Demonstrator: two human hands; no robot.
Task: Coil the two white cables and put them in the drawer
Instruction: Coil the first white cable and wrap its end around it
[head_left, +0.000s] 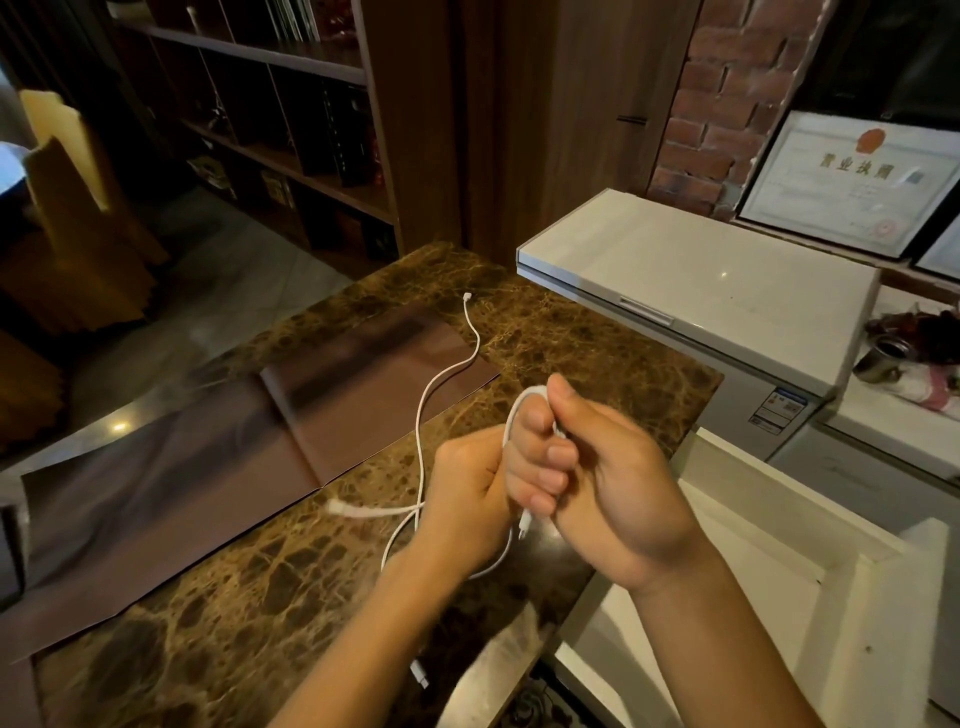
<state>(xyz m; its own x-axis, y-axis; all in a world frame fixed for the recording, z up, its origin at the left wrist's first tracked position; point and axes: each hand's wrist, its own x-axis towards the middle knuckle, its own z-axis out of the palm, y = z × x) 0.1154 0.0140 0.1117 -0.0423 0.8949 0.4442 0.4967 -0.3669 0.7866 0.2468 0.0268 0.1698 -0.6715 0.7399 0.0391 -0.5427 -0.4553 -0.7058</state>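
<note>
Coiling: first loop of a thin white charging cable (511, 415) being formed above the brown veined marble countertop (218, 597); a judgement from the hand pose.
Loose plug: a white connector end (420, 674) shows just past the left forearm, near the counter's edge; which cable it belongs to I cannot tell.
Right hand (597, 467): fingers curled nearly shut, thumb pressed down, pinching the loop at its top; a short plug end hangs below the fist.
Left hand (467, 499): closed around the same cable just beside the right, slack dropping in a bow beneath.
Second cable: a white lead (423, 410) appears to trail away across the counter onto a dark brown mat (363, 379), its far plug lying flat; where the two cross, I cannot separate them.
Drawer: pale open compartment (737, 597) low on the right, likely the target.
Technique: keep loops equal, feed slack through the left hand without twisting, free the crossing point before pulling.
</note>
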